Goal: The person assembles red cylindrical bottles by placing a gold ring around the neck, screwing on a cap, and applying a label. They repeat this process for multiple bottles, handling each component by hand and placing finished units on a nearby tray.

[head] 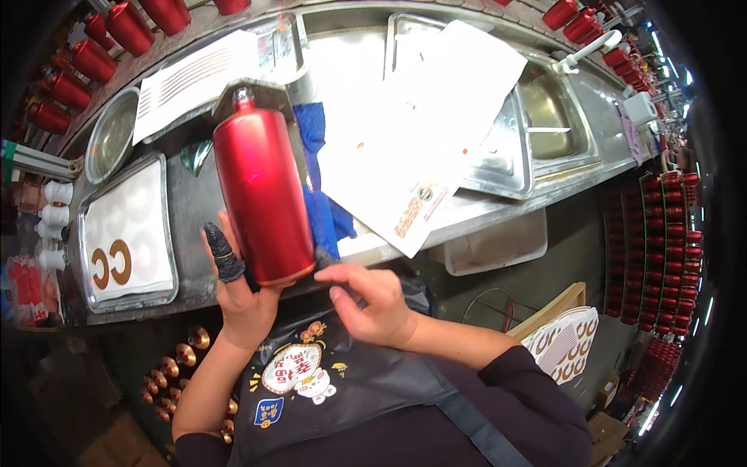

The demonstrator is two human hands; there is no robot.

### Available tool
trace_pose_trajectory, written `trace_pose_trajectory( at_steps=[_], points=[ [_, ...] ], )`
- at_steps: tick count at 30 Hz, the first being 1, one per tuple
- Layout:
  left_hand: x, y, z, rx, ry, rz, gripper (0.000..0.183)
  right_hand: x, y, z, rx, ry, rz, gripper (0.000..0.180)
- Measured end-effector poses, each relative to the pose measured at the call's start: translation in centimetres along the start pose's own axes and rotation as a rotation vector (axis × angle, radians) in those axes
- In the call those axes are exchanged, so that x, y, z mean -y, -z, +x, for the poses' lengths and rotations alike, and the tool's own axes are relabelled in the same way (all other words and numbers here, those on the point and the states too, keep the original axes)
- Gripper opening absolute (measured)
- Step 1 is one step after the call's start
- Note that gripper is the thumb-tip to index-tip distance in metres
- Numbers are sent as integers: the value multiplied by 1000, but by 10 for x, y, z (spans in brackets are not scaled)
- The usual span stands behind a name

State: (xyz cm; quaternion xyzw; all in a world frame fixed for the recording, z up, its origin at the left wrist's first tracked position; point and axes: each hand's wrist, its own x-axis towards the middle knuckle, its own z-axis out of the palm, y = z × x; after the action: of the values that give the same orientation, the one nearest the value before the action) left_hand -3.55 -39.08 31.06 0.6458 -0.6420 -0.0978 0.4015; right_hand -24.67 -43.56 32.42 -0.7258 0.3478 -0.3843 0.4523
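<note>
A glossy red bottle [262,192] with a bare threaded neck lies tilted over the bench, its neck pointing away from me. My left hand [248,298] grips it at the base, with one finger, in a black finger cover [223,254], sticking up beside it. At the base's right edge is my right hand [373,303], its index finger stretched toward the bottle and thumb apart. I see nothing held in it. Behind the bottle's neck sits a dark angular support [280,96]. A blue cloth [321,216] lies along the bottle's right side.
Large white sheets [408,134] cover a metal tray [513,152] and overhang the bench edge. On the left, another tray [169,233] carries paper with gold C-shaped decals [119,254], near a metal basin [111,143]. A sink [548,111] stands right; racks of red bottles [653,251] surround the bench.
</note>
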Motion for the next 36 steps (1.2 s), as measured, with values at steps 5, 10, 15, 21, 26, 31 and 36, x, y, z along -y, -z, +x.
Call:
trace_pose_trajectory(
  at_steps=[5,10,15,21,26,31,36],
  points=[
    [16,15,-2,190,-101,232,88,6,0,4,16,7,-32,26],
    [-13,14,25,34,-219,160,76,12,6,7,-33,141,-68,30],
    [-36,17,46,124,-312,212,56,11,35,25,111,315,-68,32],
    [-38,16,47,135,-307,197,52,-28,138,132,-38,-24,-763,18],
    [-33,17,43,131,-292,173,50,-77,201,172,269,-272,-1050,40],
    [-30,15,42,132,-280,162,46,-95,214,192,6,-324,-1190,44],
    [-29,16,40,146,-271,165,44,-86,216,215,35,-254,-1080,50]
  ],
)
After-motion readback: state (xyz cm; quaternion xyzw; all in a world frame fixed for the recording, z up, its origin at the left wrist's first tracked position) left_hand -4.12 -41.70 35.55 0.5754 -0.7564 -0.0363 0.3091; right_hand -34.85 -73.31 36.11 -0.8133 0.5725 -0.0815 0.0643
